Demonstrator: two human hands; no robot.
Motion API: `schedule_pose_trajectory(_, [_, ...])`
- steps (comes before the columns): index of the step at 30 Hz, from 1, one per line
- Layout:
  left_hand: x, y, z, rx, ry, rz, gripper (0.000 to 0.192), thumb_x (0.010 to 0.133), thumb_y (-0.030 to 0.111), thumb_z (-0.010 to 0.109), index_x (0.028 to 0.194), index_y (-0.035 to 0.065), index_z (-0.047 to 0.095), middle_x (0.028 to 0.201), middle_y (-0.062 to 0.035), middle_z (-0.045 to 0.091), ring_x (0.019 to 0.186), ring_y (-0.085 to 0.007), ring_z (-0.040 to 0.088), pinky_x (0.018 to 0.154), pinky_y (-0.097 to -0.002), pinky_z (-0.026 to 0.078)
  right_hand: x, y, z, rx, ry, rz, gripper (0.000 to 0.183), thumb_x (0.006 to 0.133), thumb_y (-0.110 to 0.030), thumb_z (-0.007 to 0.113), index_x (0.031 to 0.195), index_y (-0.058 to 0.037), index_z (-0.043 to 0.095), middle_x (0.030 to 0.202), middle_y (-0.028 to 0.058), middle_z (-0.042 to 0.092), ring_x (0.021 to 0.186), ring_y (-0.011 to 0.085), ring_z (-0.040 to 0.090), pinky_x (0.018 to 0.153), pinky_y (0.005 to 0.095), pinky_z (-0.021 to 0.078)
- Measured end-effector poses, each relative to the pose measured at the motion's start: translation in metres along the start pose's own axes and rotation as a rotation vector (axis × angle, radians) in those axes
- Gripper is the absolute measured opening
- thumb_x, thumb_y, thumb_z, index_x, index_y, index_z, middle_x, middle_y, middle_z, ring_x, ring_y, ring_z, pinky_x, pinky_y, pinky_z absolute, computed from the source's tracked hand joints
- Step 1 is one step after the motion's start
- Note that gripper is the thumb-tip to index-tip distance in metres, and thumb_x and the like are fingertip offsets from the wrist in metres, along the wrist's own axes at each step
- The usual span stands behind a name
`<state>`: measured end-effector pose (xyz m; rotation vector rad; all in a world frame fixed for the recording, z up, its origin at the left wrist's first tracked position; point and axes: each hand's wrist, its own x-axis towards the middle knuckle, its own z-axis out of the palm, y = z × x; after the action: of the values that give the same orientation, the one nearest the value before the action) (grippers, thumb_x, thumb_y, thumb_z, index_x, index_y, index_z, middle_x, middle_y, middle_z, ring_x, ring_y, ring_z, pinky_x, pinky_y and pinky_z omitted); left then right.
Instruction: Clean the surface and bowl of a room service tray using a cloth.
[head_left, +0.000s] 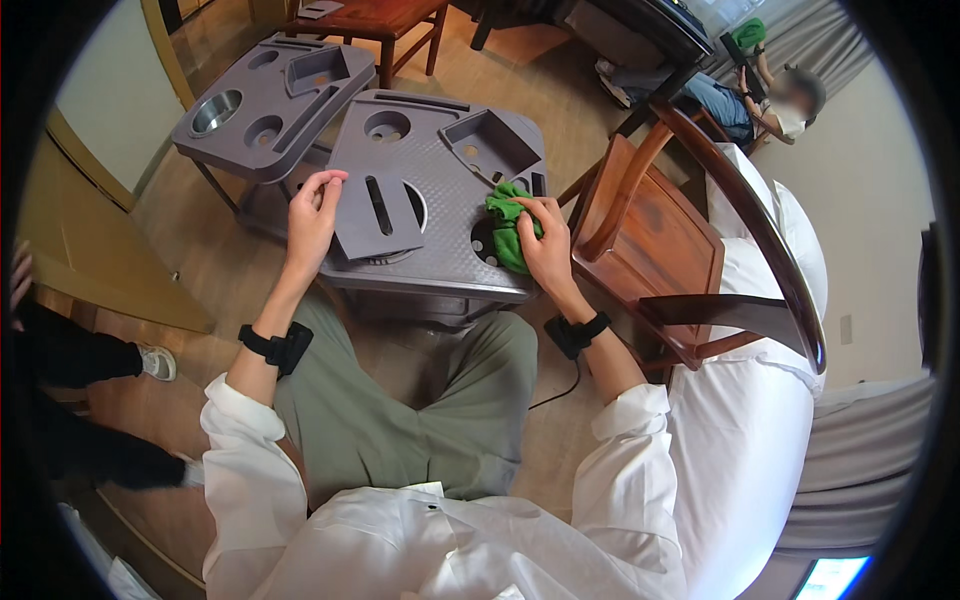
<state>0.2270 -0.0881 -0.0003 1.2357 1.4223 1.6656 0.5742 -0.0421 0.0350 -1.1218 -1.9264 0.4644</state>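
Note:
My right hand (546, 244) grips a crumpled green cloth (511, 232) over the right edge of a grey plastic trolley tray (457, 259), beside a dark round recess. At the tray's left side, my left hand (315, 217) has its thumb and fingertips at the upper left corner of a flat grey plastic panel with a long slot (397, 225). The panel lies tilted across a round metal-rimmed opening. Whether the fingers pinch the panel or only rest by it is hard to tell. Behind them the tray has a round cup recess (387, 126) and a box-shaped compartment (499, 150).
A second grey trolley (232, 150) with a metal bowl (217, 112) stands at the back left. A wooden armchair (652, 247) and a white-covered bed (739, 435) are on the right. Someone stands at the left edge; another person sits at the upper right, holding a green cloth (748, 33).

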Motion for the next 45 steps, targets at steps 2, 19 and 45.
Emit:
schedule_pose_trajectory(2, [-0.001, 0.002, -0.007, 0.07, 0.052, 0.082, 0.015, 0.098, 0.007, 0.065, 0.112, 0.0019, 0.07, 0.085, 0.006, 0.057, 0.069, -0.0017, 0.039, 0.058, -0.024, 0.032, -0.005, -0.002, 0.0, -0.007, 0.009, 0.007, 0.024, 0.095, -0.009, 0.059, 0.115, -0.0055, 0.071, 0.106, 0.0167, 0.061, 0.095, 0.0327, 0.064, 0.084, 0.0381, 0.0502])
schedule_pose_trajectory(19, [0.003, 0.007, -0.018, 0.534, -0.076, 0.362, 0.022, 0.097, 0.008, 0.058, 0.118, 0.0031, 0.062, 0.113, -0.0145, 0.063, 0.11, -0.0343, 0.057, 0.098, -0.0411, 0.044, 0.0, -0.029, -0.025, 0.348, -0.029, 0.475, 0.025, 0.105, -0.016, 0.053, 0.119, 0.0013, 0.066, 0.095, 0.0015, 0.068, 0.089, 0.0097, 0.06, 0.08, 0.0294, 0.0507])
schedule_pose_trajectory(45, [0.002, 0.001, -0.023, 0.584, -0.035, 0.32, 0.023, 0.098, 0.011, 0.058, 0.12, 0.0049, 0.061, 0.117, -0.0153, 0.063, 0.114, -0.0365, 0.056, 0.101, -0.0433, 0.043, 0.008, -0.054, -0.018, -0.311, -0.938, -0.379, 0.02, 0.093, -0.01, 0.064, 0.111, -0.0057, 0.073, 0.099, 0.0062, 0.063, 0.093, 0.0296, 0.052, 0.087, 0.0407, 0.0443])
